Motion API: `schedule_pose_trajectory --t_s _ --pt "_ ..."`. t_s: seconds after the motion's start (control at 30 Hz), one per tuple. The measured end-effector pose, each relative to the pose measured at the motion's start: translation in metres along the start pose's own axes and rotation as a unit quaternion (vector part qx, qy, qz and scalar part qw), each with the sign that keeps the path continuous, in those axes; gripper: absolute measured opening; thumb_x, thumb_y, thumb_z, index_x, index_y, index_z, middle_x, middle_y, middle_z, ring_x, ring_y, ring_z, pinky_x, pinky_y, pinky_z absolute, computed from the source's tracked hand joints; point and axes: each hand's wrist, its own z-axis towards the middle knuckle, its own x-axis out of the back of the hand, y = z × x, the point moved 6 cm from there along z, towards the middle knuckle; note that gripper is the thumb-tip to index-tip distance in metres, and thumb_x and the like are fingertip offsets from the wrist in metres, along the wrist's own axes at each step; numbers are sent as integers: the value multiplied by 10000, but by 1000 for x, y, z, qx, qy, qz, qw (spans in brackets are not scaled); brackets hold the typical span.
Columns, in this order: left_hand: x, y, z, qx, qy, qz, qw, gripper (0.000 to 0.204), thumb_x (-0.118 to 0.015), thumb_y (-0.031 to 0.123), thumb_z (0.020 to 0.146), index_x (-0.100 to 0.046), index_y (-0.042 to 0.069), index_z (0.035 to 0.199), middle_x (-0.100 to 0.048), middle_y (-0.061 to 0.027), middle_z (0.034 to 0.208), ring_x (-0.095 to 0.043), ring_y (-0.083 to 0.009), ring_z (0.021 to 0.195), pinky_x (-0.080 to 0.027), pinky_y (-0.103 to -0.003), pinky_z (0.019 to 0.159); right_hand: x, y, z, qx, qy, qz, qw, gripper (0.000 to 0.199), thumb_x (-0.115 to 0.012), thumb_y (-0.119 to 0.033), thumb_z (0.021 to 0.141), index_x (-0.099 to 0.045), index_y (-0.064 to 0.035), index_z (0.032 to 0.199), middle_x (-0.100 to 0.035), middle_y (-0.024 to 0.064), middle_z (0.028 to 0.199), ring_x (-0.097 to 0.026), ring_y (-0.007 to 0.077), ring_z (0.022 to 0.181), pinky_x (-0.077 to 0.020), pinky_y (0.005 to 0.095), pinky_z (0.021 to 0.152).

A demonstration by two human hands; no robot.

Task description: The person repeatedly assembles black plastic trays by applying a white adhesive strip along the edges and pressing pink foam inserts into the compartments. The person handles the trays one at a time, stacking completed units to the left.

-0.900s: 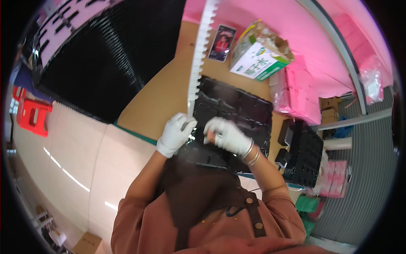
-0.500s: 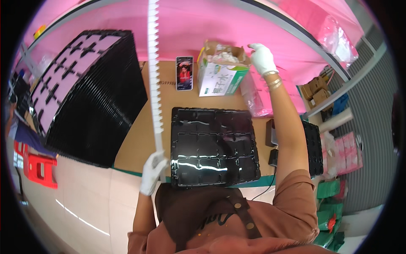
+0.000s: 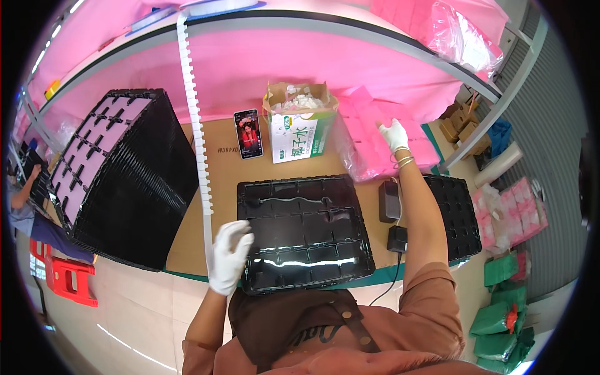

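My left hand (image 3: pixel 229 257), in a white glove, is at the left edge of a black plastic tray (image 3: pixel 300 219), its fingers bent and apart, slightly blurred. A long white strip with a toothed edge (image 3: pixel 195 119) hangs down to the left of the tray, and its lower end passes beside or behind this hand; I cannot tell whether they touch. My right hand (image 3: pixel 394 135), also gloved, is over a stack of pink packs (image 3: pixel 381 156) partly in clear plastic. Its thumb and forefinger are apart, and no held thing shows.
A tall stack of black trays (image 3: pixel 137 187) stands at the left. A phone (image 3: pixel 250 134) leans beside an opened carton (image 3: pixel 300 134). A black adapter (image 3: pixel 397 239) with a cable and another black tray (image 3: pixel 453 215) are at the right. A grey frame bar (image 3: pixel 250 17) crosses above.
My right hand has come down from beside the carton to the pink packs. My left hand has moved from the strip's lower end to the tray's edge. The view has shifted.
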Motion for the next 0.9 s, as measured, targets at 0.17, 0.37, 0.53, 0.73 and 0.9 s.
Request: schedule_pose_trajectory --t_s 0.17,0.37,0.53,0.73,0.9 --pt "-76 -8 37 104 -136 -133 976 323 -637 151 930 -567 -7 1202 -631 -130 1129 -629 -191 1015 -492 -306 912 4 2 21 95 0 195 976 396 -598 -224 823 -638 15 1136 -664 230 1075 -633 335 1026 -488 381 903" --pt "-126 -7 54 169 -214 -238 932 534 -547 359 972 -432 7 1357 -521 -164 1308 -557 -246 1157 -441 -377 984 77 -131 -113 269 -8 148 952 274 -550 -115 784 -677 -47 1017 -679 165 995 -628 365 944 -498 409 866" --pt "-146 -7 44 267 -184 -363 874 728 -504 534 938 -320 29 1430 -411 -181 1409 -527 -316 1184 -431 -479 1001 67 -175 -238 362 -108 105 920 162 -538 -98 799 -646 -69 916 -630 158 867 -631 360 807 -514 459 739" --pt "-91 -51 12 328 -117 -148 926 311 -671 206 880 -604 74 1153 -654 -59 1038 -659 -171 858 -564 -351 676 23 -176 -345 277 -486 219 800 232 -587 -84 808 -644 -44 1029 -647 175 951 -642 343 862 -516 418 788" --pt "-29 -80 14 386 -68 -44 919 342 -685 233 873 -593 61 1155 -653 -54 1011 -651 -150 830 -561 -321 613 1 -97 -313 186 -198 262 926 183 -642 -149 808 -648 -28 945 -644 178 925 -630 365 850 -515 437 757"
